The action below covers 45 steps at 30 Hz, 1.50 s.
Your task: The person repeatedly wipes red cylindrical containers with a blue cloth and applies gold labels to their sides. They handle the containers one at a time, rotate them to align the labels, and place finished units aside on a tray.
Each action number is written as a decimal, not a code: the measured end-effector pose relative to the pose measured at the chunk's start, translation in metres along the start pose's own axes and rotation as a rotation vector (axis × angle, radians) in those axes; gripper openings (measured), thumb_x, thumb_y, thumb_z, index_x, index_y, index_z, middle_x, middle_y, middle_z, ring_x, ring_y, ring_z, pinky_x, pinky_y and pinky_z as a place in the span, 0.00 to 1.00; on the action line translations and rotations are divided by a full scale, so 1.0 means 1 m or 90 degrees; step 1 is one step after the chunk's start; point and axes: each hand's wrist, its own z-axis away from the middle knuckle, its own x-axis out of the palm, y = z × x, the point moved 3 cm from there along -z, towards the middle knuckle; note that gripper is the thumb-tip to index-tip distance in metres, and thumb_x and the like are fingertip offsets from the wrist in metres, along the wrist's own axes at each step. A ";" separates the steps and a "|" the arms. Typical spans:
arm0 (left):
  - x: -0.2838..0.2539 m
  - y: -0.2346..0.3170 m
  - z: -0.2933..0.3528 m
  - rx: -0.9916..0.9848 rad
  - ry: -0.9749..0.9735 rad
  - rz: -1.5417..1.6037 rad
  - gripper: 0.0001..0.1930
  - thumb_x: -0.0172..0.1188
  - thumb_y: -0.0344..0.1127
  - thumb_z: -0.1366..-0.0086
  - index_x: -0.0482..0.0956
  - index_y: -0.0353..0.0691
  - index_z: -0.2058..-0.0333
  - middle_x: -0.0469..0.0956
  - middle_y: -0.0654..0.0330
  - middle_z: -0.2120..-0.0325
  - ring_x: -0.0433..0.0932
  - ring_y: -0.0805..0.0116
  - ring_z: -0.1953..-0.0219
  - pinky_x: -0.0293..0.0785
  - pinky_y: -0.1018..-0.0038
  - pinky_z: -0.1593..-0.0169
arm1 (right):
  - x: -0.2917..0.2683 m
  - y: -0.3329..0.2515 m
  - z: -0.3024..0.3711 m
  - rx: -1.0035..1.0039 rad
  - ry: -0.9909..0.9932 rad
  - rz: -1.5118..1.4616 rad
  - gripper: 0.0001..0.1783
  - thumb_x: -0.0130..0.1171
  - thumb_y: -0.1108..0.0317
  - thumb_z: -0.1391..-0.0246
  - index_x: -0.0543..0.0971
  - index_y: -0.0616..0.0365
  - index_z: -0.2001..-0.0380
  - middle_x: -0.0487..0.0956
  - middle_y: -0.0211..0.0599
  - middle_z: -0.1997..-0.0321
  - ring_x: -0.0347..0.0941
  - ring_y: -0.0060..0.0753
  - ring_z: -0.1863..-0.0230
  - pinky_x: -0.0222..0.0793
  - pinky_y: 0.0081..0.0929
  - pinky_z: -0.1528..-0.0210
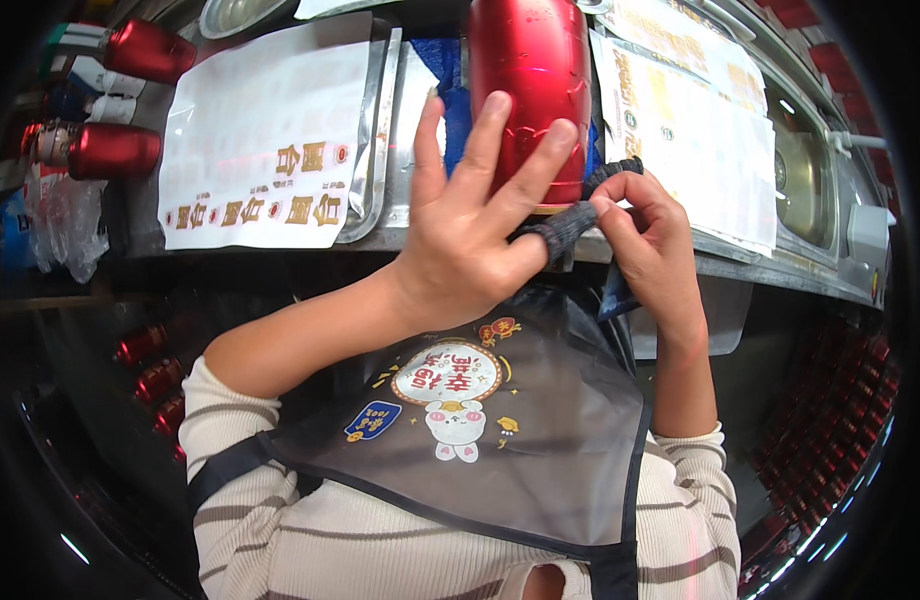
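Note:
My left hand [470, 220] is spread open in front of a glossy red bottle [530, 60], its fingers overlapping the bottle's lower part. A dark grey knit finger cover [565, 230] sits around its thumb. My right hand [648, 235] pinches the tip of that cover between thumb and finger. Another dark grey cover [614, 174] wraps a finger of the right hand. The bottle rests on blue cloth [438, 60] at the middle of the metal worktop. Whether the left fingers touch the bottle, I cannot tell.
White label sheets with gold print [265, 130] lie on a tray at the left. More sheets [690, 150] lie at the right, beside a metal basin [808, 190]. Two red bottles [115, 151] lie at the far left, near a clear plastic bag [68, 225]. Rows of red bottles [820, 430] stand lower right.

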 end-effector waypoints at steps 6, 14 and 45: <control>0.009 -0.022 0.018 -0.167 0.046 0.146 0.30 0.74 0.38 0.50 0.80 0.37 0.46 0.65 0.45 0.35 0.64 0.46 0.33 0.49 0.38 0.34 | 0.002 -0.007 0.005 0.022 -0.102 -0.051 0.06 0.63 0.69 0.45 0.79 0.60 0.68 0.69 0.21 0.68 0.60 0.07 0.73 0.54 0.10 0.71; -0.005 -0.021 0.065 -0.182 -0.024 0.163 0.23 0.74 0.36 0.48 0.83 0.34 0.53 0.64 0.42 0.35 0.65 0.42 0.34 0.45 0.39 0.33 | -0.008 -0.026 0.009 0.034 -0.069 -0.057 0.06 0.65 0.72 0.49 0.76 0.59 0.74 0.65 0.20 0.68 0.57 0.05 0.76 0.49 0.10 0.74; -0.003 -0.022 0.065 -0.160 -0.035 0.143 0.20 0.74 0.37 0.46 0.84 0.36 0.55 0.61 0.40 0.33 0.62 0.41 0.32 0.42 0.37 0.33 | -0.009 -0.017 0.005 0.047 -0.070 -0.117 0.04 0.61 0.74 0.48 0.76 0.61 0.74 0.70 0.20 0.71 0.60 0.05 0.75 0.52 0.09 0.75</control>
